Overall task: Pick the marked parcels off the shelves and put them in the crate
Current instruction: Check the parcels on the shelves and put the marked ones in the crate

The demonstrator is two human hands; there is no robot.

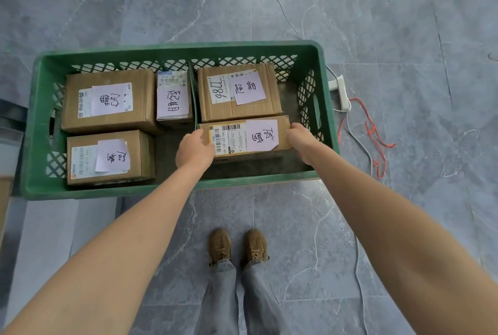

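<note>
The left hand (194, 150) and right hand (300, 140) each clasp a short end of a flat brown cardboard parcel (250, 136) bearing a barcode label and a pale handwritten note. This two-sided grip probably keeps it level and label-up. The parcel is low inside the green plastic lattice-walled crate (107, 190), touching or just short of a larger brown carton (238, 92) beyond the grip; whether it rests on the crate floor I cannot tell. Left of the grip lie a wide brown carton (107, 100), a narrow carton (173, 97) and a squat carton (110, 158), so this spot looks like the free slot.
</note>
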